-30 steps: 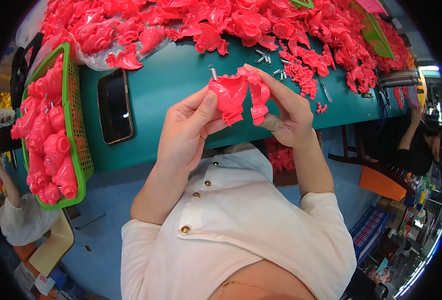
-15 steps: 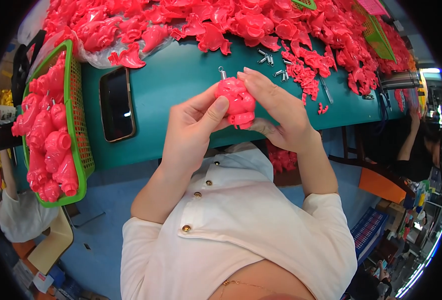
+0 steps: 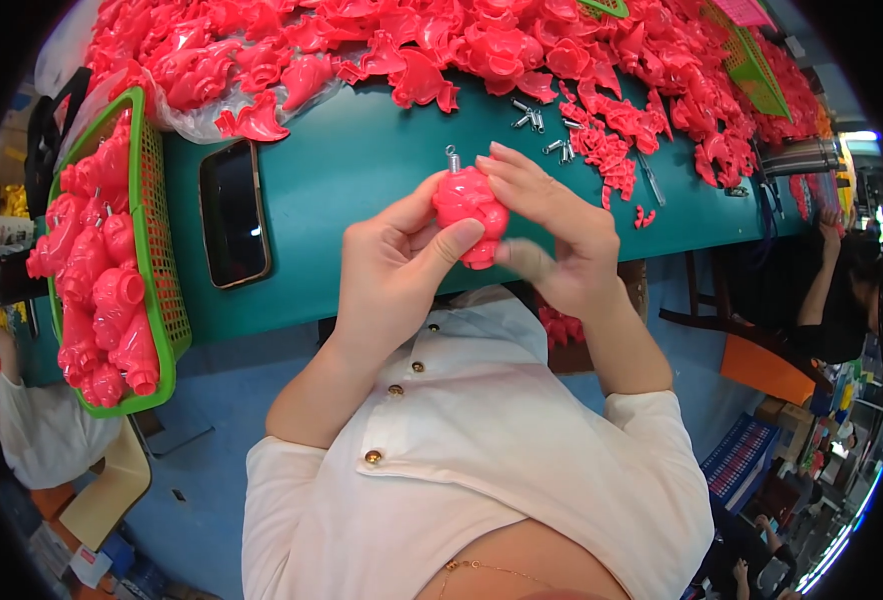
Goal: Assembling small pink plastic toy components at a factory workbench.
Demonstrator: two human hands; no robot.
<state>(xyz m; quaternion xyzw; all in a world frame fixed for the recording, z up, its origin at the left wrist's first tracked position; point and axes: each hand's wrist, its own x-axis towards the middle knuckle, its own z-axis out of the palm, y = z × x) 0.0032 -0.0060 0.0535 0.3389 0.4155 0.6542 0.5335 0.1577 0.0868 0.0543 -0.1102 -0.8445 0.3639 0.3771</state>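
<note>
Between my two hands, above the table's near edge, is a glossy pink plastic figure (image 3: pixel 470 200). A metal spring (image 3: pixel 453 160) with a loop at its end sticks up from its top. My left hand (image 3: pixel 402 240) grips the figure from the left, thumb laid across its front. Around its right side curl the fingers of my right hand (image 3: pixel 557 225), with the thumb blurred near the lower end. Several loose springs (image 3: pixel 530 116) lie beyond my right hand, beside a heap of small pink parts (image 3: pixel 607 158).
A green basket (image 3: pixel 167 290) of assembled pink figures stands at the left, next to a black phone (image 3: pixel 234 215). Pink shell halves (image 3: pixel 422 70) are piled along the far side of the green table (image 3: pixel 312 170). Other people sit at both sides.
The figure has turned between my hands and now shows a smoother side. My left thumb has moved further across its front, and my right thumb has shifted.
</note>
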